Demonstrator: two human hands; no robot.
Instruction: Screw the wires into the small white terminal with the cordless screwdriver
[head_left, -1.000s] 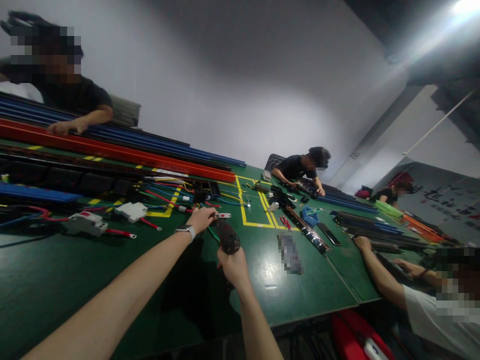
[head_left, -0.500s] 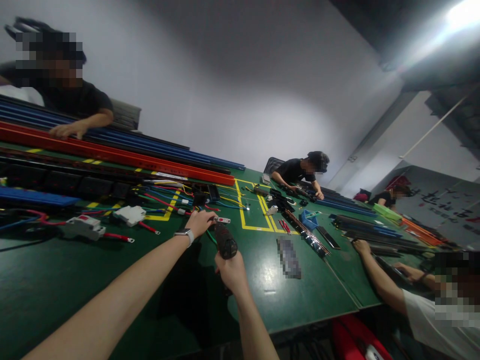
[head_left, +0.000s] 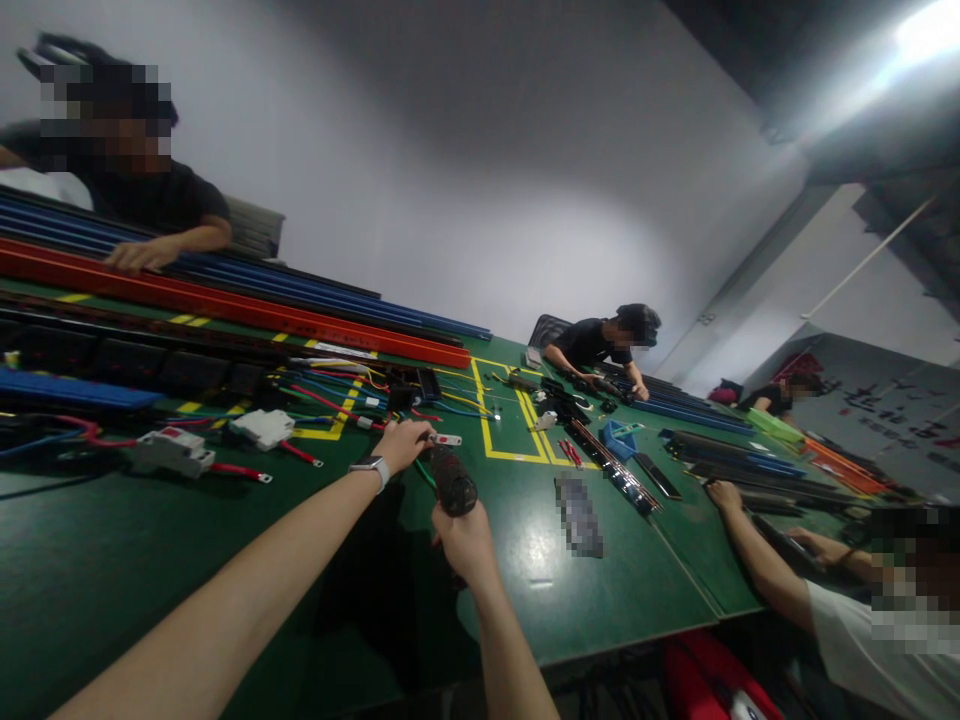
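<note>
My right hand (head_left: 466,540) is wrapped round the grip of a dark cordless screwdriver (head_left: 456,484), whose front end points away from me. Just left of the tool's front, my left hand (head_left: 403,446), with a watch on its wrist, is closed on a small white circuit breaker (head_left: 450,440) with a red marking. The tool's tip meets the breaker's area, but the contact point is hidden. A green wire (head_left: 426,474) runs beneath my left hand. Two more white breakers, one nearer (head_left: 174,452) and one farther (head_left: 262,429), lie to the left with red leads.
Long orange (head_left: 225,306) and blue (head_left: 315,295) rails cross the green table (head_left: 510,590). To the right lie a pixelated flat object (head_left: 579,515), a blue box (head_left: 619,438) and a black metal strip (head_left: 626,485). Several co-workers sit around the table.
The view has shifted very slightly. My hands, the screwdriver and the breaker hold nearly the same position. At the far left, a co-worker's hand on the rail has moved a little.
</note>
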